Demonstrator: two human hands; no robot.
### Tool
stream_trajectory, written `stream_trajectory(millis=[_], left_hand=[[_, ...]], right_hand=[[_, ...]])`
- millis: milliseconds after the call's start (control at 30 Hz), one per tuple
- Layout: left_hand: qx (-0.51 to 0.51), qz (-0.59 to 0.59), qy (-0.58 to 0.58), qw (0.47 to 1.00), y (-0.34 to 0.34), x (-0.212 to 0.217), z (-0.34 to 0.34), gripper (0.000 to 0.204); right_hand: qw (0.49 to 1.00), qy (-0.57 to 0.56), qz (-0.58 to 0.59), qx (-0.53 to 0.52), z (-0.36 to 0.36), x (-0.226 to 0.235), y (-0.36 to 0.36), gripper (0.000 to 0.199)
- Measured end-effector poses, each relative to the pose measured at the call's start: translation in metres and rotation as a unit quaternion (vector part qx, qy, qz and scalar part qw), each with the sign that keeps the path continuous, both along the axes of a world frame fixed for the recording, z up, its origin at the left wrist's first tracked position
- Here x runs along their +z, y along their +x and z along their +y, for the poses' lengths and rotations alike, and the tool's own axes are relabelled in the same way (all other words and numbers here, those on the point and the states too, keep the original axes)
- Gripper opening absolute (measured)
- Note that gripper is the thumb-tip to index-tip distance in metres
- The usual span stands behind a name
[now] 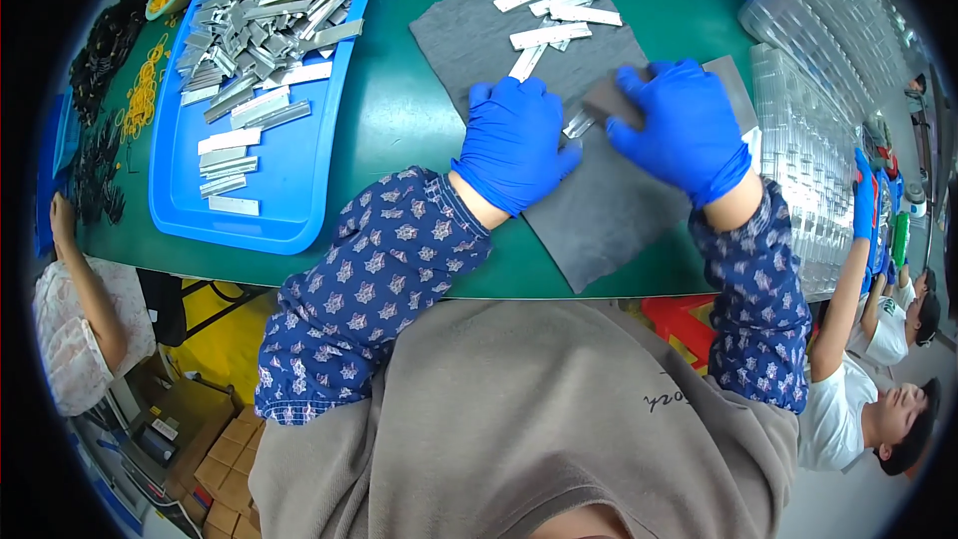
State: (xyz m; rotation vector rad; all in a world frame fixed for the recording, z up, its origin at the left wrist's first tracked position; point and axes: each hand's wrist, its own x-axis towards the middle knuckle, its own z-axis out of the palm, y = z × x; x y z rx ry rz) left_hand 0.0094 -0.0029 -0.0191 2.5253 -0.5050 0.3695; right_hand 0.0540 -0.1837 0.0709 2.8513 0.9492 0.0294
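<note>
Both my hands wear blue gloves and rest on a grey felt mat (599, 220) on the green table (399, 110). My left hand (514, 140) presses flat on a slim silver metal bar (579, 124), whose end shows between the hands. My right hand (684, 125) grips a small dark grey pad (611, 98) and holds it against that bar. Several more silver bars (554, 10) lie on the far part of the mat.
A blue tray (289, 180) heaped with silver bars sits at the left. Yellow and black rings (140, 90) lie beyond it. Stacks of clear plastic trays (808, 140) stand at the right, where other people work. Another person's arm shows at the left edge.
</note>
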Motion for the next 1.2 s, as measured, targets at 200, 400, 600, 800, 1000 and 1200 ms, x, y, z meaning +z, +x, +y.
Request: stream_trajectory(millis=[200,400,600,800,1000,1200], left_hand=[[0.003,0.005,-0.001,1.0,-0.001,-0.001,-0.001,0.03],[0.002,0.004,-0.005,1.0,0.0,0.001,-0.002,0.03],[0.003,0.021,0.012,1.0,-0.002,0.002,0.001,0.03],[-0.001,0.018,-0.002,1.0,0.001,-0.001,-0.002,0.031],[-0.001,0.02,-0.007,1.0,0.0,-0.001,0.001,0.029],[-0.005,0.024,-0.01,1.0,0.002,-0.002,-0.001,0.029]], right_hand=[[0.999,0.003,0.035,-0.037,0.01,0.002,-0.008,0.05],[0.999,0.023,-0.021,-0.026,-0.016,-0.006,0.016,0.046],[1.0,0.001,-0.01,0.017,0.011,0.0,-0.015,0.046],[0.997,0.03,-0.037,-0.054,-0.012,-0.01,0.006,0.051],[0.999,0.021,-0.024,-0.021,0.0,-0.005,-0.011,0.053],[0.999,0.007,-0.009,-0.05,-0.004,-0.008,-0.005,0.051]])
